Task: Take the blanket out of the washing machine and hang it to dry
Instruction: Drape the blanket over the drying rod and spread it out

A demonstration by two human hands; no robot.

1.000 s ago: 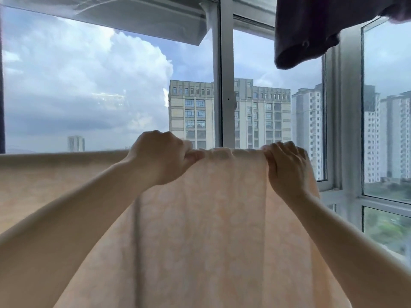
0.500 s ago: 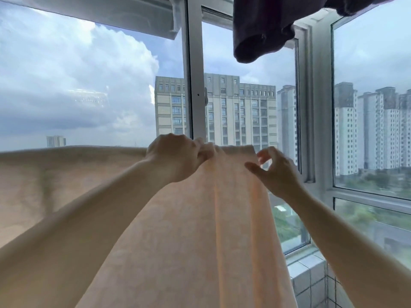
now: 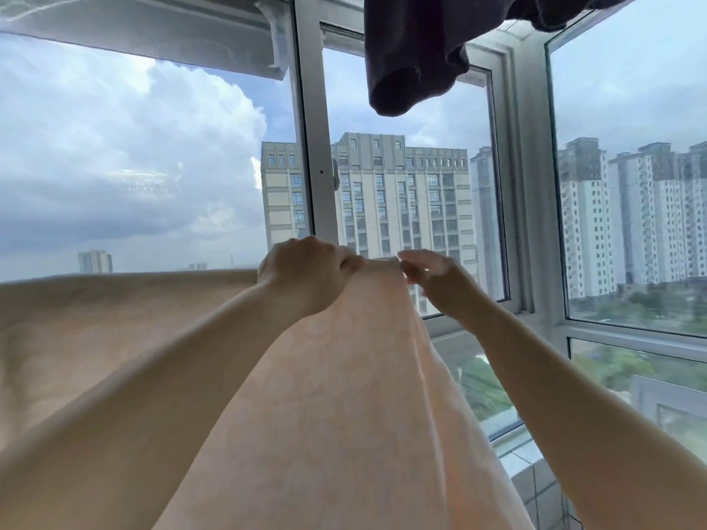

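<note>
Head view: left hand [image 3: 306, 273] still gripping blanket [image 3: 325, 395] top edge, right hand [image 3: 432, 279] let go, fingers [image 3: 411, 258] probably loose; nearly hung.

Two hands [image 3: 310, 273] — one blanket [image 3: 344, 395], one dark garment [image 3: 413, 63] — three window panes [image 3: 134, 166]

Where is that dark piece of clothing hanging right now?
In the head view, the dark garment hangs at the top, right of centre, in front of the window frame, well above the two hands and the peach blanket.
</note>
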